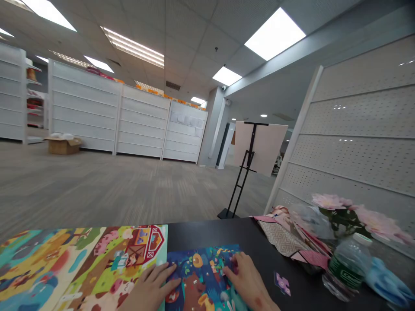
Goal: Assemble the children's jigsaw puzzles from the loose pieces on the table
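Observation:
A dark blue jigsaw puzzle with a bear and other animals lies on the black table. My left hand rests flat with fingers spread, its fingertips over the puzzle's left edge and its palm over a farm picture. At the puzzle's upper right edge is my right hand. Its fingers are bent and drawn toward the thumb, and what they hold, if anything, is hidden. A loose purple puzzle piece lies to the right of that hand.
On the right stand a water bottle, pink flowers, patterned bags and a blue cloth. Beyond the black table are an easel, white shelving and a cardboard box. A perforated panel rises at right.

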### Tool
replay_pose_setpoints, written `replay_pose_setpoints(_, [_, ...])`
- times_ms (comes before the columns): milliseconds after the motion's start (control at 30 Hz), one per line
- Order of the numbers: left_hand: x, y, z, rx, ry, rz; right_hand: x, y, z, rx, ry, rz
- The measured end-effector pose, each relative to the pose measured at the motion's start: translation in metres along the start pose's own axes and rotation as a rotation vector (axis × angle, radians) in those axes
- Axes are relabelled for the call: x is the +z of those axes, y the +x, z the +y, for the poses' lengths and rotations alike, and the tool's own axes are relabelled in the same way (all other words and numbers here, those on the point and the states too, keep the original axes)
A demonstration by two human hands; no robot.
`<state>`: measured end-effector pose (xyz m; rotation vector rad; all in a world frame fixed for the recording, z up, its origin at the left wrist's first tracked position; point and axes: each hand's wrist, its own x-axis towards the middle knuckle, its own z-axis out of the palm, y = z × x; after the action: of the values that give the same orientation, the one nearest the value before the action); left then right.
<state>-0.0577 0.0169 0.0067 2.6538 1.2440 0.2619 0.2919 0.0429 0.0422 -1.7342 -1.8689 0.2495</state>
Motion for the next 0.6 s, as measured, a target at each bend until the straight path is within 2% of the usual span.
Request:
replay_pose_setpoints(167, [-0.015,-0.005,0.008,-0.003,-0.015,-0.007,-0.001,0.019,0.007,-0.064,0.161,-0.090])
replay_pose_setpoints(300, [-0.024,-0.005,0.013,-0.004,-0.013,0.005,-0.004,0.032,0.010,-0.127,0.166,-0.185])
replay_pose_setpoints(433, [-0.014,0.001,0.007,-0.065,0.035,-0.029,-0.002,0.033,0.006,-0.171,0.103,-0.212])
replay_pose_setpoints(600, [0.010,0.003,-0.007,0.011,0.020,0.103,0.000,0.022,-0.006,-0.194,0.025,-0.190])
